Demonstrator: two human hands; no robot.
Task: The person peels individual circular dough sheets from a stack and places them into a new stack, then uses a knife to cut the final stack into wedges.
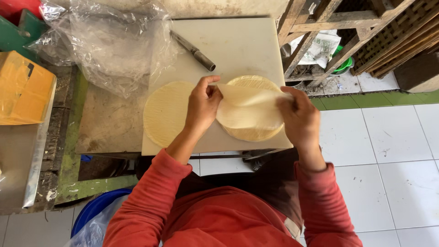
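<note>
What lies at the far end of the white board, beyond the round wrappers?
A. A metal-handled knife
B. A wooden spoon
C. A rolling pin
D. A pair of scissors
A: a knife with a metal handle lies slantwise on the white board, beyond the stack of wrappers and both hands.

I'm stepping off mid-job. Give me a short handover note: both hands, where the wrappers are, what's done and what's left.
Left hand and right hand each pinch an edge of one thin wrapper sheet, lifted above the right stack.
Left stack lies flat on the white board; a knife rests at the board's far side.
Done: one sheet is mostly peeled free.
Left: probably placing that sheet; the right stack looks far from finished.
</note>
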